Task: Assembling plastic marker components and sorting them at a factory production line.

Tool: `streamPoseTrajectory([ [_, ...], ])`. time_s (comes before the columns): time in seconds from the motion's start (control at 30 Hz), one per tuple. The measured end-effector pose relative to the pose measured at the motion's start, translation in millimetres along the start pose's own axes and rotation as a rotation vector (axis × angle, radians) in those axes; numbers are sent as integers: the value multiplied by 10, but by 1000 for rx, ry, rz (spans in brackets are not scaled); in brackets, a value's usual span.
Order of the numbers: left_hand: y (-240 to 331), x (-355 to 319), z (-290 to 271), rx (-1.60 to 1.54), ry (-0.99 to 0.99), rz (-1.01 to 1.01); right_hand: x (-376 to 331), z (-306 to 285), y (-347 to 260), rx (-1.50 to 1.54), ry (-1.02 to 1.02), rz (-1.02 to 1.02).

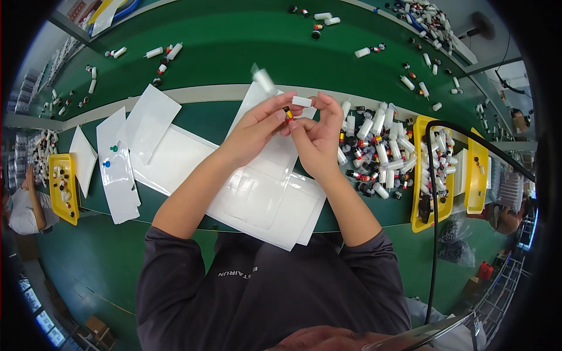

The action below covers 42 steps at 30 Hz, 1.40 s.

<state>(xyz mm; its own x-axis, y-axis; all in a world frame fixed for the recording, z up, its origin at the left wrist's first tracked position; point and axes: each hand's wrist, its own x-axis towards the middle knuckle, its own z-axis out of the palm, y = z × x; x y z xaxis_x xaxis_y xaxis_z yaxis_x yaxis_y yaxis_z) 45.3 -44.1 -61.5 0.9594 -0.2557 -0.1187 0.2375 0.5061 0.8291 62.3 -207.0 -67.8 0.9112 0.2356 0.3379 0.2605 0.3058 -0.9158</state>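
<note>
Both of my hands meet above white sheets [252,199] on the green bench. My left hand [249,131] is closed, pinching a small black, yellow and red cylindrical part [287,113] between thumb and fingers. My right hand [319,134] is closed too, its thumb close to that part. At its curled fingers is a small white piece [302,102], which spans towards the left fingertips. Beyond my left hand, a white cylindrical bottle [264,81] with a clear tip appears smeared by motion, apart from the fingers.
To the right lies a heap of white bottles and coloured parts [380,146], beside a yellow tray [417,193]. A black cable [434,245] hangs in front of it. White sheets [117,175] lie left. Scattered bottles rest on the green belt [234,47]. Another person [29,205] sits far left.
</note>
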Motion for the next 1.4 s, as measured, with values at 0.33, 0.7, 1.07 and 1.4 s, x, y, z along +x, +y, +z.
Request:
streamPoseTrajectory([
  [0.33,70,-53,28,84,123,155,-28,14,152,-341,57,-185],
  [0.7,37,-36,44,39,201,154,-79,55,220,-468,66,-315],
  [1.07,2,9,-63,79,245,192,65,-58,86,-328,24,-127],
  [1.4,47,-18,-32,144,209,161,69,-40,166,-230,-32,-82],
])
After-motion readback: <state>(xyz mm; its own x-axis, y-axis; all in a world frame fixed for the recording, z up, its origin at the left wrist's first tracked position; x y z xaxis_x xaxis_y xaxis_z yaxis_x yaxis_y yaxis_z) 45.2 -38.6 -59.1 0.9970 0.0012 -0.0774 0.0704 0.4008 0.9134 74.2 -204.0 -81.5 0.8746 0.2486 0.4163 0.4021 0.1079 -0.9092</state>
